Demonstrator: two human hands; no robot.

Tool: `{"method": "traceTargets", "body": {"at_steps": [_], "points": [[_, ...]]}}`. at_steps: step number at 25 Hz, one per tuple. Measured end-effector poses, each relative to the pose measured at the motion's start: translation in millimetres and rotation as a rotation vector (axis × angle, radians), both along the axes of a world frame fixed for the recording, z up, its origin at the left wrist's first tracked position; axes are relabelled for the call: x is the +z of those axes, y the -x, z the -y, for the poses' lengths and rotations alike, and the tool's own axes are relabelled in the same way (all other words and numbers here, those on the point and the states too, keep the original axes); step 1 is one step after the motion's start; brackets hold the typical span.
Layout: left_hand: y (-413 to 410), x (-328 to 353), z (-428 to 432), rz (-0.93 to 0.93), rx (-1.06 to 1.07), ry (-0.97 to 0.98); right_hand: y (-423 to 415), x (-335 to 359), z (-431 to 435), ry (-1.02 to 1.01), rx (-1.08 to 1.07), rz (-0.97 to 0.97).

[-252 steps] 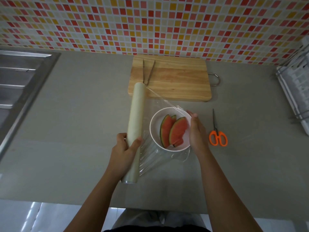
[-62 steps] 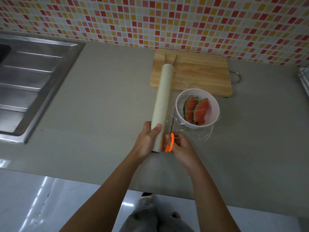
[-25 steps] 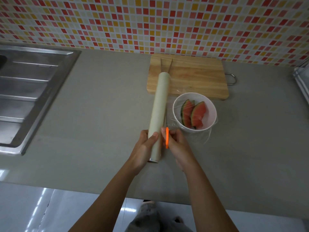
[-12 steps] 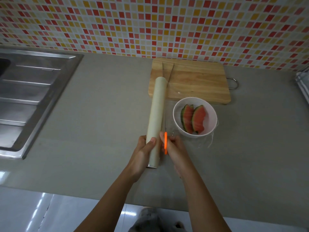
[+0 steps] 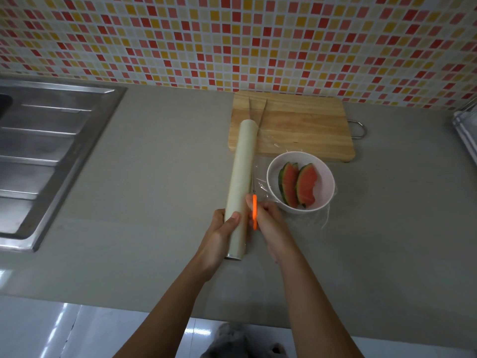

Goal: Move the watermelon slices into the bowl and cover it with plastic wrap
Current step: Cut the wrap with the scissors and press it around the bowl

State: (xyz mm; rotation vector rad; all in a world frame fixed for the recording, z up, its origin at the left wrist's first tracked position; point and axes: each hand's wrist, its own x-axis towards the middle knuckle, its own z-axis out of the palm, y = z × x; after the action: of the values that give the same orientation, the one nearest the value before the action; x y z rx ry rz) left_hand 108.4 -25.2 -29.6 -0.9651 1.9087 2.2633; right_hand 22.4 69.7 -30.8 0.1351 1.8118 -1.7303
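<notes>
Two watermelon slices stand in a white bowl on the grey counter, with clear plastic wrap stretched over and around it. Left of the bowl lies the long pale plastic wrap roll, and my left hand grips its near end. My right hand holds orange-handled scissors, whose blades point away along the film between roll and bowl.
A wooden cutting board with metal tongs lies behind the bowl against the tiled wall. A steel sink drainboard fills the left. A dish rack shows at the right edge.
Ten seconds ago my right hand held the film at the bowl and the scissors lay on the counter. My right hand now holds them at the film; over the last second they edged forward.
</notes>
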Motion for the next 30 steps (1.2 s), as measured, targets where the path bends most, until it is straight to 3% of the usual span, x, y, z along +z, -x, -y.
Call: {"method": "traceTargets", "body": {"at_steps": [8, 14, 21, 30], "points": [[-1, 4, 10, 0.028, -0.025, 0.014, 5, -6, 13, -0.052, -0.044, -0.117], [-2, 4, 18, 0.011, -0.03, -0.002, 2, -3, 22, 0.001, -0.109, -0.021], [0, -1, 22, 0.008, -0.039, -0.024, -14, -3, 14, 0.038, -0.032, 0.038], [-2, 3, 25, 0.014, -0.071, 0.03, 9, 2, 26, 0.119, -0.124, 0.003]]}}
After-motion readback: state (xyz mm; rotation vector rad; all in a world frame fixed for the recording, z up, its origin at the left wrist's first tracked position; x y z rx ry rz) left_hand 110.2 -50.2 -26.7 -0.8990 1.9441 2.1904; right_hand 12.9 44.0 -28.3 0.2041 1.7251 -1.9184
